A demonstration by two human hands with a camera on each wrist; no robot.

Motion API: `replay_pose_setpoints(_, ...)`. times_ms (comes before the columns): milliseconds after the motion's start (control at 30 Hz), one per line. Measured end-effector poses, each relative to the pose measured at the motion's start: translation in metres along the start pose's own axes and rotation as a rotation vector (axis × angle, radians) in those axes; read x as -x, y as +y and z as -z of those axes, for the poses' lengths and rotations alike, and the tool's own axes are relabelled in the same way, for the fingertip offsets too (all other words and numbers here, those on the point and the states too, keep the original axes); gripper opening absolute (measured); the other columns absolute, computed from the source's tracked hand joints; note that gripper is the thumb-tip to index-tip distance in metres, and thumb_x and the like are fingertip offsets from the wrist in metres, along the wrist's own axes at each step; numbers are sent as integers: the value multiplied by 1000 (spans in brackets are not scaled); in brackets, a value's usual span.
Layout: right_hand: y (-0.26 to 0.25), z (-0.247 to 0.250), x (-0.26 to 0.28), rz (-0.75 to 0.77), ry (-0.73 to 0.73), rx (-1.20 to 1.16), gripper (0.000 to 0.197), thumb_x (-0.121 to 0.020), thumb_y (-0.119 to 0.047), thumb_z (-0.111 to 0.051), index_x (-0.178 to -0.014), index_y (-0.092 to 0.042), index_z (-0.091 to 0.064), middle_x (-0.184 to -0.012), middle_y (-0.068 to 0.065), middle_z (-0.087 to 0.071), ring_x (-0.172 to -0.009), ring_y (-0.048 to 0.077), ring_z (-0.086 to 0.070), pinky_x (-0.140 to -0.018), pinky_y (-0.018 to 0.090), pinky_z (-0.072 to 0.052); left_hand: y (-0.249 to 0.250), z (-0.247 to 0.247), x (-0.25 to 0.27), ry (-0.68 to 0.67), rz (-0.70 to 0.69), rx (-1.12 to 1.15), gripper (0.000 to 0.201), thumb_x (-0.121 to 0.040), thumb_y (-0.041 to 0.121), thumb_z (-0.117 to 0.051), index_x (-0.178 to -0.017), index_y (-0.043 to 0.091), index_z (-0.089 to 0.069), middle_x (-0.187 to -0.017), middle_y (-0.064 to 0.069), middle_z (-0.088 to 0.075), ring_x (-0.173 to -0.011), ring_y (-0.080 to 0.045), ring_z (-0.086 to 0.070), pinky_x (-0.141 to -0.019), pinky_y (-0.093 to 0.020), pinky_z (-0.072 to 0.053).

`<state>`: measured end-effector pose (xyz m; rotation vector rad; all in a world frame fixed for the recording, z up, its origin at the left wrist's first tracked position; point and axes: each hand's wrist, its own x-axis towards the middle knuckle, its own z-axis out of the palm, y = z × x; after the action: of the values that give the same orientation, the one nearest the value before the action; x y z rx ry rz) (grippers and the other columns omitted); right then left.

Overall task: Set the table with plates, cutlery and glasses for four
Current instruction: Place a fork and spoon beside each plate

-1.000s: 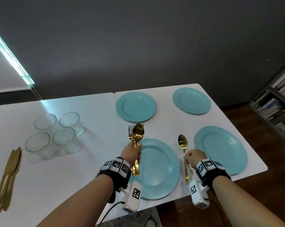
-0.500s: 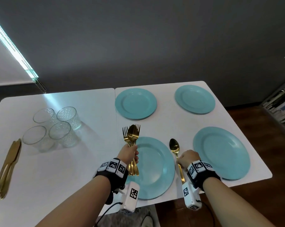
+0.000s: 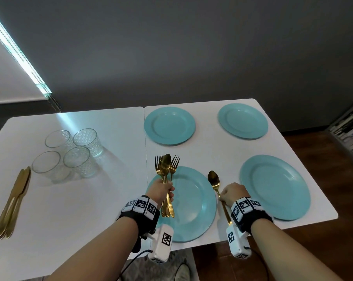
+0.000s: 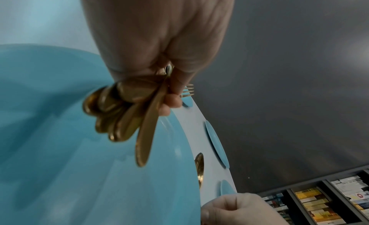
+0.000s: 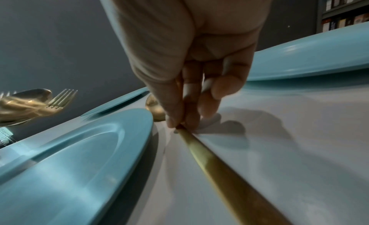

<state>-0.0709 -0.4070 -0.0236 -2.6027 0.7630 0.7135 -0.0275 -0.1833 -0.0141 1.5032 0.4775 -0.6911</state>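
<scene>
Several teal plates lie on the white table point(image 3: 90, 199); the nearest plate point(image 3: 191, 209) is right in front of me. My left hand point(image 3: 161, 191) grips a bundle of gold forks and spoons point(image 3: 166, 169) upright over that plate's left rim; their handles point(image 4: 119, 117) fan out below the fist. My right hand point(image 3: 232, 194) pinches the handle of a single gold spoon point(image 3: 214, 182), which lies flat on the table just right of the nearest plate. In the right wrist view thumb and fingers point(image 5: 179, 114) press the spoon handle point(image 5: 219, 173) onto the tabletop.
Several clear glasses point(image 3: 70, 155) stand grouped on the left half of the table. Gold knives point(image 3: 13, 203) lie in a pile near the left edge. Another plate point(image 3: 274, 187) lies right of the spoon. A bookshelf point(image 3: 349, 132) stands at the right.
My right hand has lowered the single spoon until it lies on the table beside the near plate. The left hand and its bundle have stayed over the plate's left rim.
</scene>
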Motion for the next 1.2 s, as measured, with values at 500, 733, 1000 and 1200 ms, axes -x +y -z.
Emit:
replay_pose_setpoints(500,-126,-31,69,234,-228,-549,22,-90,-37,-57,-84,-18,-67,-87,-1,-67,-54,9,-52,-49,19,-41,-10,43,19,-167,-39,-121,7,-98,7,-44,-92,7,-49,-72,-6,-56,-49,-11,-53,-46,-23,-48)
replay_pose_setpoints(733,-167,-62,83,105,-261,-715,18,-82,-28,-69,-68,-18,-62,-81,10,-66,-58,17,-51,-47,23,-38,-15,102,28,-294,-26,-167,4,-95,2,-48,-93,6,-47,-74,-9,-59,-50,-12,-59,-51,-25,-51)
replay_pose_setpoints(1000,-201,-84,93,53,-188,-743,25,-88,-21,-61,-64,-14,-60,-72,4,-66,-46,11,-46,-41,19,-35,-8,160,26,-142,-8,-251,22,-97,3,-43,-76,8,-42,-69,-9,-54,-54,-17,-54,-52,-27,-45)
replay_pose_setpoints(1200,-213,-99,96,66,-143,-391,31,-86,-17,-65,-55,-18,-58,-64,-3,-61,-59,14,-54,-55,18,-45,-1,196,12,-27,-9,-279,21,-98,6,-39,-77,10,-39,-68,-8,-48,-50,-16,-44,-48,-26,-40)
